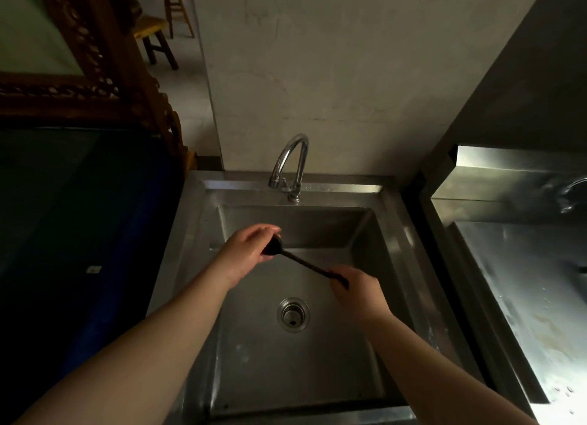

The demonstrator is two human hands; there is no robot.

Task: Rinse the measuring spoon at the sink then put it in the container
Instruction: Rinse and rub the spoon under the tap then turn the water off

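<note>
Over sink (197, 234), L hand (251, 249) cups measuring spoon (305, 261) bowl; R hand (355, 289) pinches handle.

Faucet (293, 167) overhangs rear; sink (394, 234) basin open.

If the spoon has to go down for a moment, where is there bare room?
The steel sink floor is bare all around the round drain, widest toward the near wall. The rim right of the chrome tap is a free strip. Mid-basin is crowded: left hand and right hand hold the dark long-handled measuring spoon.
</note>
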